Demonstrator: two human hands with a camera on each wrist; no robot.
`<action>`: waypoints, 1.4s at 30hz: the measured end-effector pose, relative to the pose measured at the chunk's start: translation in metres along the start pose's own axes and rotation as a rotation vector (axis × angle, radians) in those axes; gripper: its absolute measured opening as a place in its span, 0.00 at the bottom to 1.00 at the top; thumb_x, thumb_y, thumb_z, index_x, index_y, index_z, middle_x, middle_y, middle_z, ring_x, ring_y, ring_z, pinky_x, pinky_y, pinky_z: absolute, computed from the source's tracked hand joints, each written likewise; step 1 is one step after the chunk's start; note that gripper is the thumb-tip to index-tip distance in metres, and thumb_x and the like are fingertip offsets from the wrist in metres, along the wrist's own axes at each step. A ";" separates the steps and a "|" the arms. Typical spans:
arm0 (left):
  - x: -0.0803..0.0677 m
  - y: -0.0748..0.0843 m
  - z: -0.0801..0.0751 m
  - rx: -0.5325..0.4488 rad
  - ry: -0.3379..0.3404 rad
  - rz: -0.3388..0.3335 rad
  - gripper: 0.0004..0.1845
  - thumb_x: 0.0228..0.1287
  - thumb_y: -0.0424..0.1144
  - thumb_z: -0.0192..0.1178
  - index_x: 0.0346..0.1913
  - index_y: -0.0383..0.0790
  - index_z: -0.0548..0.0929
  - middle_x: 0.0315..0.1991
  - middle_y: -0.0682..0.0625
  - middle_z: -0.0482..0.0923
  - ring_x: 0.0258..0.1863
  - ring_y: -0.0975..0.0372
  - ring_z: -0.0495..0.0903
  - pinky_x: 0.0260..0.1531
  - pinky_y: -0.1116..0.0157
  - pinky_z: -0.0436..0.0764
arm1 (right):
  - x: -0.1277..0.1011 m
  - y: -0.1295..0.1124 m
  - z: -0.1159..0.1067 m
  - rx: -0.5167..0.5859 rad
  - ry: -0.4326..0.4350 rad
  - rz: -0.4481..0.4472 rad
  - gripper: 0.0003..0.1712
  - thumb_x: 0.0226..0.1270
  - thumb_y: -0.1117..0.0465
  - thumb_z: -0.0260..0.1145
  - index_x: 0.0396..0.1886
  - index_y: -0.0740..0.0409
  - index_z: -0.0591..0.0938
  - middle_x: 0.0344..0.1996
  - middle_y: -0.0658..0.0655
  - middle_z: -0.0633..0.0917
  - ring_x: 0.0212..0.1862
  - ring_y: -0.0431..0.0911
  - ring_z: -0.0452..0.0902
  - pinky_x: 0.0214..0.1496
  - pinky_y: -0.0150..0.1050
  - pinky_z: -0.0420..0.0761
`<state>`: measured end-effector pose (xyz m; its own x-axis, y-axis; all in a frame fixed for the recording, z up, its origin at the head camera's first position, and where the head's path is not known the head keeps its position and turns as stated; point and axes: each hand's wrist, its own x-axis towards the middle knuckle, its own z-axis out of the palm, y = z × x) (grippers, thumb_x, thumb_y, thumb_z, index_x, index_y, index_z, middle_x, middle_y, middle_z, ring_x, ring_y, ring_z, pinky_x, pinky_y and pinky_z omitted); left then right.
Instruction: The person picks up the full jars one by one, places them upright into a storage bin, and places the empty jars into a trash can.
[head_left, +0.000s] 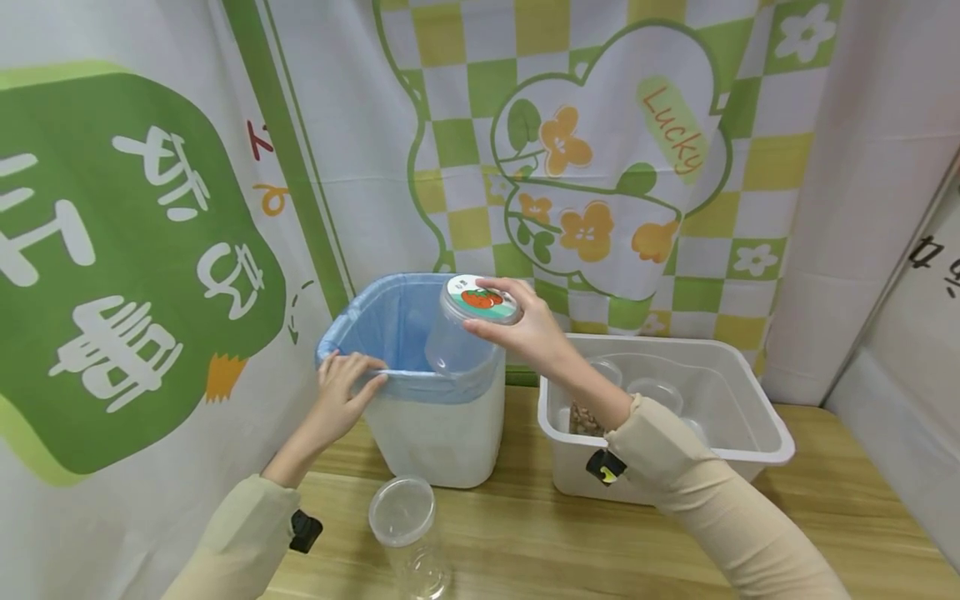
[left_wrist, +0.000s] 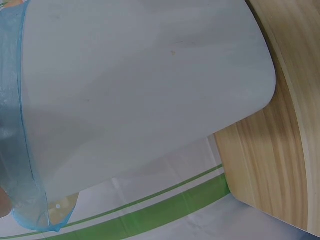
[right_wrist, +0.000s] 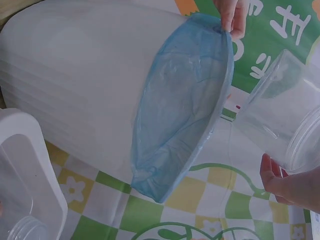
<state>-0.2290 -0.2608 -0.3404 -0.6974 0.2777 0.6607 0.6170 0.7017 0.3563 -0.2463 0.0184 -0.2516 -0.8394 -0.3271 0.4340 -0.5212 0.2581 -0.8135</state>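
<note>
My right hand (head_left: 528, 325) grips a clear plastic jar (head_left: 457, 333) near its lid (head_left: 483, 302), which has a tomato picture on it. The jar is tilted over the opening of a white trash can (head_left: 438, 437) lined with a blue bag (head_left: 390, 321). In the right wrist view the jar (right_wrist: 280, 110) looks see-through, with nothing visible inside. My left hand (head_left: 345, 387) holds the lined rim at its near left side, fingers over the edge. In front of the trash can, a second clear jar (head_left: 408, 537) stands lidded on the table.
A white plastic tub (head_left: 667, 342) stands right of the trash can. Inside it are clear containers (head_left: 656, 393), one with brown bits (head_left: 583, 419), partly behind my right forearm. The wooden table (head_left: 517, 542) meets printed curtains (head_left: 465, 142) at the back and left.
</note>
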 end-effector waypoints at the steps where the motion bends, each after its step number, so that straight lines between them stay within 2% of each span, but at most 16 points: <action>1: 0.000 0.000 0.000 0.001 0.000 0.001 0.05 0.58 0.33 0.54 0.36 0.35 0.76 0.35 0.44 0.74 0.41 0.53 0.65 0.57 0.44 0.41 | 0.003 0.001 0.001 -0.005 0.006 0.005 0.32 0.47 0.46 0.69 0.55 0.41 0.72 0.56 0.49 0.66 0.53 0.46 0.64 0.51 0.43 0.70; 6: 0.000 0.000 0.001 0.002 -0.002 -0.001 0.06 0.58 0.33 0.54 0.37 0.35 0.76 0.34 0.44 0.74 0.41 0.53 0.65 0.57 0.44 0.40 | 0.015 0.002 0.008 -0.013 0.017 0.003 0.33 0.47 0.47 0.69 0.56 0.45 0.72 0.56 0.52 0.66 0.54 0.46 0.62 0.52 0.43 0.69; 17: 0.000 -0.001 0.001 0.007 0.002 0.001 0.06 0.59 0.33 0.54 0.37 0.35 0.76 0.34 0.45 0.74 0.41 0.53 0.66 0.57 0.44 0.41 | 0.032 0.011 0.021 0.012 0.034 0.035 0.34 0.48 0.50 0.69 0.56 0.53 0.71 0.56 0.58 0.66 0.50 0.48 0.67 0.48 0.38 0.72; 27: -0.001 -0.002 0.001 0.006 0.011 0.007 0.06 0.58 0.34 0.54 0.36 0.35 0.77 0.34 0.45 0.74 0.41 0.54 0.65 0.57 0.44 0.41 | 0.043 0.021 0.027 -0.026 0.035 0.091 0.35 0.48 0.49 0.69 0.56 0.53 0.71 0.56 0.59 0.67 0.49 0.50 0.67 0.47 0.40 0.72; 30: -0.001 -0.002 0.001 0.005 0.014 0.007 0.06 0.58 0.34 0.54 0.36 0.35 0.77 0.34 0.45 0.74 0.40 0.54 0.65 0.57 0.44 0.41 | 0.045 0.021 0.028 -0.029 0.021 0.097 0.34 0.49 0.47 0.68 0.57 0.52 0.70 0.57 0.57 0.66 0.53 0.51 0.65 0.50 0.43 0.71; 36: -0.001 -0.003 0.001 0.002 0.008 0.006 0.06 0.59 0.34 0.54 0.36 0.35 0.76 0.34 0.45 0.74 0.40 0.54 0.65 0.57 0.44 0.40 | 0.039 0.017 0.029 -0.062 0.001 0.034 0.31 0.52 0.48 0.65 0.56 0.52 0.71 0.58 0.56 0.65 0.57 0.52 0.63 0.52 0.47 0.70; 42: 0.000 -0.003 0.001 0.003 0.011 0.011 0.05 0.59 0.33 0.54 0.36 0.35 0.76 0.34 0.45 0.74 0.40 0.54 0.65 0.57 0.44 0.41 | 0.027 0.015 0.030 -0.050 -0.028 -0.064 0.23 0.55 0.53 0.64 0.51 0.55 0.75 0.52 0.55 0.72 0.53 0.47 0.69 0.54 0.40 0.70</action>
<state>-0.2312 -0.2618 -0.3422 -0.6862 0.2781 0.6722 0.6237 0.7005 0.3468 -0.2716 -0.0141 -0.2637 -0.7997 -0.3692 0.4734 -0.5816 0.2807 -0.7635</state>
